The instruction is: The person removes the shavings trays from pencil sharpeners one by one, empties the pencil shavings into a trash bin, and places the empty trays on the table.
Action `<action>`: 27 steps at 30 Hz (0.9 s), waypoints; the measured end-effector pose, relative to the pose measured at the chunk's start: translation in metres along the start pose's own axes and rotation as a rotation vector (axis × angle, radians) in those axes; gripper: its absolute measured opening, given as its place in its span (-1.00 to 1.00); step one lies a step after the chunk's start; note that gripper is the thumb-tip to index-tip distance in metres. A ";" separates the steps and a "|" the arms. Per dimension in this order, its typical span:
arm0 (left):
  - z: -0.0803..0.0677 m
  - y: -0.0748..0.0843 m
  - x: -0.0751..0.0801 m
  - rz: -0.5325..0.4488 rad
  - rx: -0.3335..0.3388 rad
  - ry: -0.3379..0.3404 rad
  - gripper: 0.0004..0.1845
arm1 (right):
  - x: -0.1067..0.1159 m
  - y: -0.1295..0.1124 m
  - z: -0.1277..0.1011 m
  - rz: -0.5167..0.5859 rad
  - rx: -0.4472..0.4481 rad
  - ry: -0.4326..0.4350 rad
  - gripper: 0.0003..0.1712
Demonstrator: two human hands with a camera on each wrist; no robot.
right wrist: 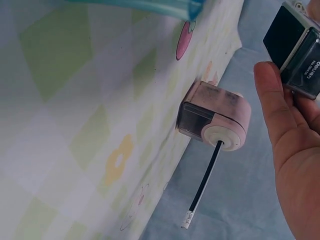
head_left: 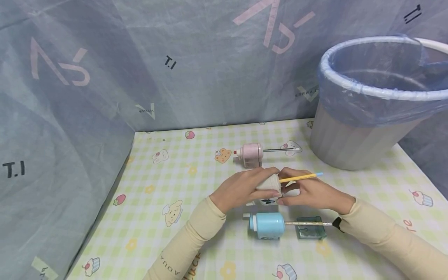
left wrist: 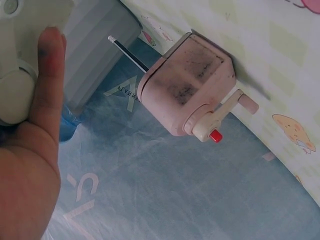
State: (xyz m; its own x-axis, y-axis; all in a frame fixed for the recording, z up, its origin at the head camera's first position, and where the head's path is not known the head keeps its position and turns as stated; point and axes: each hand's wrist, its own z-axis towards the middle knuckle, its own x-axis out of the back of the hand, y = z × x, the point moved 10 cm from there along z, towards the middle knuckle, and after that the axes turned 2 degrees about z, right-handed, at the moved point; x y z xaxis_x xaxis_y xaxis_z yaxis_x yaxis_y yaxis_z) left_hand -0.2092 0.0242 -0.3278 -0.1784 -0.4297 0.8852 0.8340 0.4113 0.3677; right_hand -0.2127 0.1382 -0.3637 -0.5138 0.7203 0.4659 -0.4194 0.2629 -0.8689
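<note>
While your left hand [head_left: 241, 189] grips the white pencil sharpener [head_left: 268, 182] | right hand [head_left: 311, 192] holds its front, yellow pencil [head_left: 301, 177] pointing 3 o'clock | pink sharpener [head_left: 250, 154] at 12

Soft, even light all round, only faint shadows under the forearms on the worktop [head_left: 168, 175]. The head view bends the bin [head_left: 371, 128] near its edge. Both wrist views look hazy, and close fingers [left wrist: 47, 85] blur.
</note>
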 end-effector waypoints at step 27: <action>0.002 0.001 0.001 -0.019 -0.015 -0.017 -0.44 | 0.004 -0.006 -0.002 -0.003 0.043 0.037 -0.65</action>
State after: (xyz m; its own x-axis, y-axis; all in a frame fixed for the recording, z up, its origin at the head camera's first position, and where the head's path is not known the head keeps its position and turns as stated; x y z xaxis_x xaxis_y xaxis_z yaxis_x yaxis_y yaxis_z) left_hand -0.2095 0.0262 -0.3256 -0.2028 -0.4232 0.8831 0.8384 0.3909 0.3798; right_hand -0.2111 0.1405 -0.3567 -0.4846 0.7432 0.4614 -0.4528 0.2382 -0.8592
